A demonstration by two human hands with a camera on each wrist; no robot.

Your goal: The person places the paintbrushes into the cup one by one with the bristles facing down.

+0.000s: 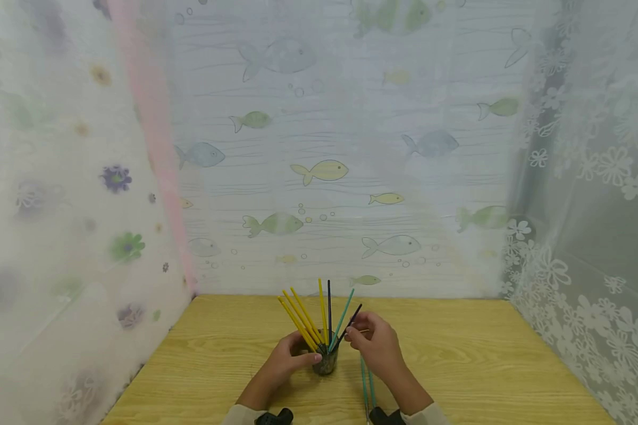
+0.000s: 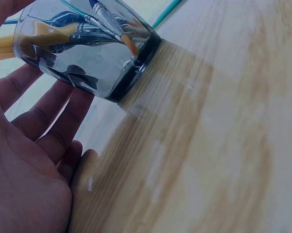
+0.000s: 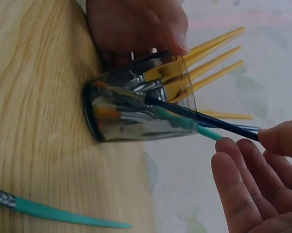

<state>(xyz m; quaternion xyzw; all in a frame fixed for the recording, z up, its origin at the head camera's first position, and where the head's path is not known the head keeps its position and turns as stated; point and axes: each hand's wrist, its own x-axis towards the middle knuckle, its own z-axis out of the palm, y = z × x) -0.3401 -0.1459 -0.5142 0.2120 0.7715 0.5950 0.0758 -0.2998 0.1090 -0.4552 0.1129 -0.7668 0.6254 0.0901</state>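
My left hand (image 1: pixel 284 361) holds a clear glass cup (image 1: pixel 325 366), thumb in front and fingers around the far side. Paintbrushes stand bristles down in the cup. Several have yellow handles (image 1: pixel 300 321) that lean left, one dark blue handle (image 1: pixel 329 310) is near upright, and a turquoise handle (image 1: pixel 343 319) leans right. My right hand (image 1: pixel 380 348) pinches the upper end of another dark blue paintbrush (image 3: pixel 218 124), whose lower end is inside the cup. In the left wrist view, an orange bristle tip (image 2: pixel 130 46) shows through the glass near its dark base.
Turquoise paintbrushes (image 1: pixel 364 378) lie on the wooden table (image 1: pixel 473 354) under my right forearm. One turquoise brush (image 3: pixel 63 213) shows in the right wrist view. Curtains with fish (image 1: pixel 324 171) and flowers (image 1: pixel 117 178) enclose the table at the back and sides.
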